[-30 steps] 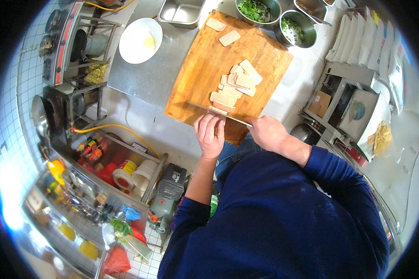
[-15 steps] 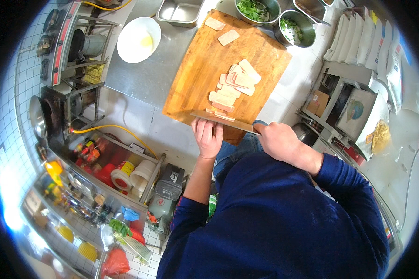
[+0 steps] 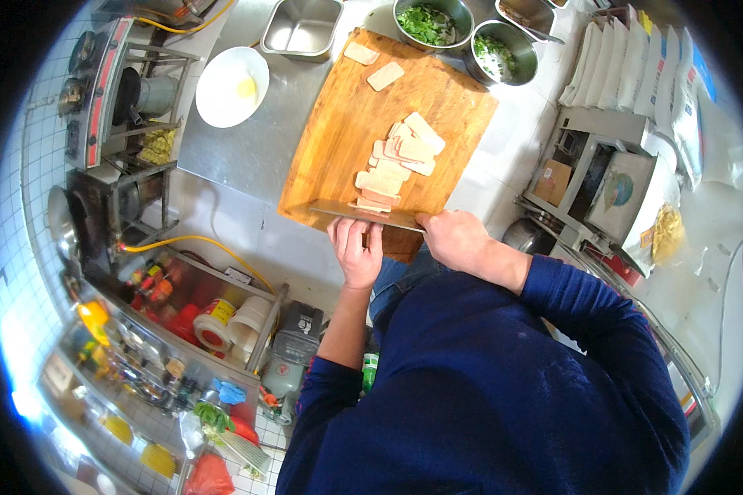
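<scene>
My right hand (image 3: 458, 242) is closed round the handle end of a cleaver (image 3: 401, 221), whose blade lies across the near part of a wooden cutting board (image 3: 326, 153). My left hand (image 3: 359, 252) is at the near side of the blade, fingertips bent down close to it. What those fingers press on, if anything, is hidden. Just beyond the blade, a row of thin pale-pink slices of what looks like luncheon meat (image 3: 380, 181) overlaps and runs into a looser pile farther off. Two single slices (image 3: 385, 76) lie apart near the board's far left corner.
Behind the board stand a steel pan (image 3: 301, 29) and metal bowls of chopped greens (image 3: 428, 23). A white bowl (image 3: 231, 87) with a little yellowish liquid sits on the steel counter (image 3: 215, 153) at left. White sacks (image 3: 631, 66) are stacked at far right; a yellow hose (image 3: 191, 240) curves below.
The whole view has shifted slightly, moving the board leftward in the picture. Both hands and the cleaver keep nearly the same place on the board, with the slices still just beyond the blade.
</scene>
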Motion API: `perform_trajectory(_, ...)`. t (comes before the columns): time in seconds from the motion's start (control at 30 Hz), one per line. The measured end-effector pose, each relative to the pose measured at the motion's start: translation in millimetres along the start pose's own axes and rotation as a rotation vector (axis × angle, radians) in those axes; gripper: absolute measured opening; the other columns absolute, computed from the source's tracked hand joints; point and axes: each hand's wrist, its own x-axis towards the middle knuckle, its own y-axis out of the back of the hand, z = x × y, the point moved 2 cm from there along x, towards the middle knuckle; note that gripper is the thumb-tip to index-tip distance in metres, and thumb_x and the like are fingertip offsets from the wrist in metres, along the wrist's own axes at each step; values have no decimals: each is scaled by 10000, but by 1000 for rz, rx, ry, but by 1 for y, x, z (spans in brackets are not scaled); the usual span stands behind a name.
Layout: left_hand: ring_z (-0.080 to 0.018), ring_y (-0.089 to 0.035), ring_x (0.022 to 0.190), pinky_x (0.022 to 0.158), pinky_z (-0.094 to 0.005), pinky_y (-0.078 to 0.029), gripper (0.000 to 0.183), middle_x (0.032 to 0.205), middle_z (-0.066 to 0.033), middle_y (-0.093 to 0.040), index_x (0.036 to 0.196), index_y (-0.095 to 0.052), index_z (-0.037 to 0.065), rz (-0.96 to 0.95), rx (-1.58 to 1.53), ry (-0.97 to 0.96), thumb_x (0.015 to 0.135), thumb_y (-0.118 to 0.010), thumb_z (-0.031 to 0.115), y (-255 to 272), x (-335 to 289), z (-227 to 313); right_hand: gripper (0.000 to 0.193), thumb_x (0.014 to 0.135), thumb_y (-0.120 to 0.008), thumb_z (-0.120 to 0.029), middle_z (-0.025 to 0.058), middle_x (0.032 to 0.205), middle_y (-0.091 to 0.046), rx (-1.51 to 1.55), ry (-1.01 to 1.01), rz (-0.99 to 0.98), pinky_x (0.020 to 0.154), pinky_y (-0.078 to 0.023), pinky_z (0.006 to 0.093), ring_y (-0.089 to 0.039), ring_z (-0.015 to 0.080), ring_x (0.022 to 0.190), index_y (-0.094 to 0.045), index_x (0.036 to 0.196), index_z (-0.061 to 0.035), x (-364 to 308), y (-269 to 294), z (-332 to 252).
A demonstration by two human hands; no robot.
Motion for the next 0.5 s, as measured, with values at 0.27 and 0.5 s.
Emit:
perform_trajectory(0.27, -374, -646, 1150, 1040, -497, -512, 292, 1192, -133, -707, 1124, -723, 59, -12, -38, 52, 877, -874, 23, 4, 8, 12, 245, 1014, -609, -200, 268, 938, -788, 27, 24, 125, 811, -647, 567, -795, 445, 918, -780, 1070, -33, -1, 13, 19)
perform_trajectory(0.5, -383, -643, 1223, 1080, -502, -506, 328, 1265, -147, -706, 1198, -707, 40, 19, 12, 14, 905, -853, 46, 24, 24, 27, 256, 1053, -612, -241, 268, 915, -782, 72, -31, 252, 790, -638, 581, -785, 460, 893, -758, 1059, -32, -11, 39, 40)
